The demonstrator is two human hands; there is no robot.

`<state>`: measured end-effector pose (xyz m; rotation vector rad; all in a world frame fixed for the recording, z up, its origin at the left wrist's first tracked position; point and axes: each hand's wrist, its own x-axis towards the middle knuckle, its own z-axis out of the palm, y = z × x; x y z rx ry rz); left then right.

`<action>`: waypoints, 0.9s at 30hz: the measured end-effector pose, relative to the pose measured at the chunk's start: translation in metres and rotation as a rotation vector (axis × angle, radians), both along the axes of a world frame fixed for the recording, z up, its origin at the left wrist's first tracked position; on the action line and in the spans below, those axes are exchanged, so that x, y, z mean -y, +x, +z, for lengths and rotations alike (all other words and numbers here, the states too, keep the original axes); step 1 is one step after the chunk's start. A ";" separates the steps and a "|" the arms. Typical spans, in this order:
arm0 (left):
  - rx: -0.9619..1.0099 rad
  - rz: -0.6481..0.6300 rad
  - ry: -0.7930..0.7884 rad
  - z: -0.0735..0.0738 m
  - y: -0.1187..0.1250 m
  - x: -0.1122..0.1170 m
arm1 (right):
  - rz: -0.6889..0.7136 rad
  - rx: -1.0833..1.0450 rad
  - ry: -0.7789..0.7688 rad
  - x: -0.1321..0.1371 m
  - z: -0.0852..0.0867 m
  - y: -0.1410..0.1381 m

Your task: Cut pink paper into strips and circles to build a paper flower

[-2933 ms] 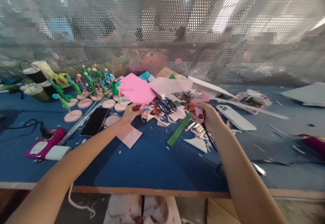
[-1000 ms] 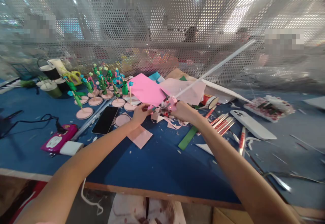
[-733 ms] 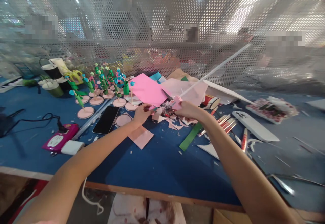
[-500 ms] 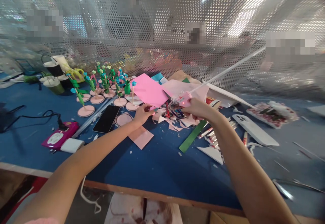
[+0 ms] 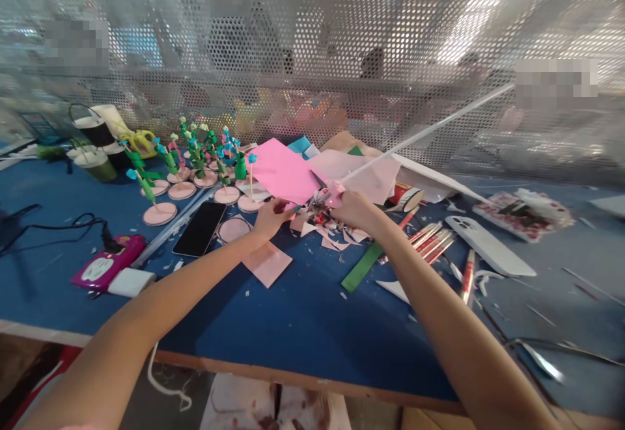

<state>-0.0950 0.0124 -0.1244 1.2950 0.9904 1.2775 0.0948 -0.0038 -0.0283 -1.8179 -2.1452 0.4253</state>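
Note:
My left hand [image 5: 270,218] is pinched closed at the middle of the table, holding a small pink piece of paper [image 5: 291,208] with a bit of green at its edge. My right hand [image 5: 355,210] is closed around pink-handled scissors [image 5: 334,192], whose dark blades point up and left toward the left hand's piece. Below and between the hands lies a heap of paper scraps [image 5: 336,233]. Behind them rests a bright pink sheet [image 5: 280,171], beside a pale pink sheet [image 5: 374,173]. A pale pink square [image 5: 267,264] lies under my left wrist.
Several paper flowers on round pink bases [image 5: 160,213] stand at left, near a black phone [image 5: 199,229] and a purple power strip [image 5: 108,264]. A green strip [image 5: 362,266], red-and-white sticks [image 5: 434,240] and a white phone [image 5: 488,245] lie at right. A perforated metal screen [image 5: 312,46] closes the back.
My right hand and the scissors have moved left, closer to my left hand. The left hand stays at nearly the same place with its pink piece. The view has shifted slightly.

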 end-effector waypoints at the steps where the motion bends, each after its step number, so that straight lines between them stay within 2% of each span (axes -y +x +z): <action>1: 0.000 0.008 -0.005 -0.001 0.000 -0.001 | 0.014 0.094 -0.004 0.002 0.001 -0.002; 3: -0.015 0.021 -0.004 -0.001 0.000 -0.002 | 0.021 0.281 -0.007 0.008 0.004 -0.007; 5: -0.047 0.030 0.015 -0.001 0.000 -0.002 | 0.009 0.370 0.001 0.017 0.008 -0.011; 10: -0.061 0.020 0.018 0.002 -0.001 0.000 | -0.007 0.448 0.050 0.036 0.017 -0.021; 14: -0.034 0.004 0.031 0.003 -0.001 0.001 | 0.003 0.480 0.045 0.037 0.017 -0.021; 21: -0.115 0.066 0.025 0.002 -0.002 0.000 | 0.037 0.358 0.152 0.017 0.020 0.000; 27: -0.098 0.060 0.041 0.003 -0.002 0.002 | -0.095 0.217 -0.005 0.007 0.032 0.013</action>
